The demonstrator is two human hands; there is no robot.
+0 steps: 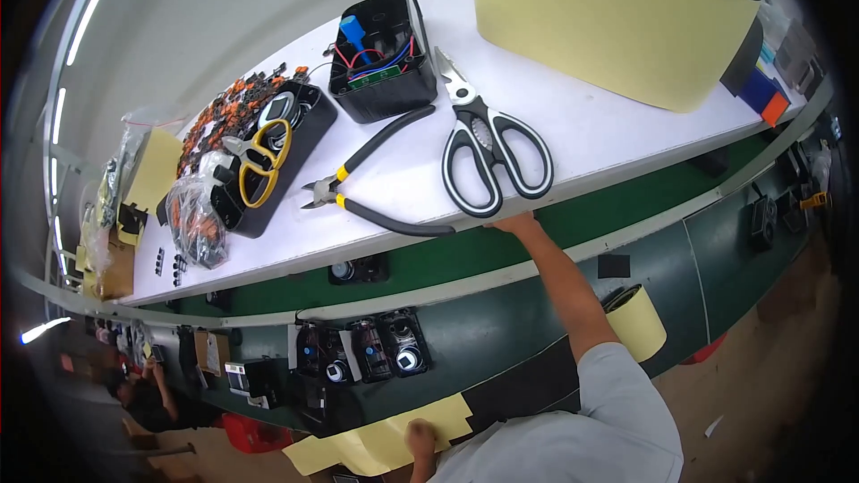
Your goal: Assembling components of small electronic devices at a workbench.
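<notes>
My left hand (420, 438) is low in the picture, its fingers curled against a yellow sheet (371, 447) that spans the bench's near edge. My right arm reaches up and forward. At the white shelf's front edge is my right hand (514, 223), just below the large scissors (488, 148) with black and white handles; its fingertips are hidden. Left of the scissors lie diagonal cutters (335, 188) with black and yellow grips. A black sheet (528, 385) lies beside the yellow one, under my right arm.
The white shelf (385, 206) holds an open black housing (380, 63) with wires, a black tray (295, 161) with yellow-handled scissors (264, 161), orange-black parts (224, 112) and a large yellow roll (608, 27). Below are speaker housings (358, 349) and a smaller roll (637, 324). Another person (157, 402) sits far left.
</notes>
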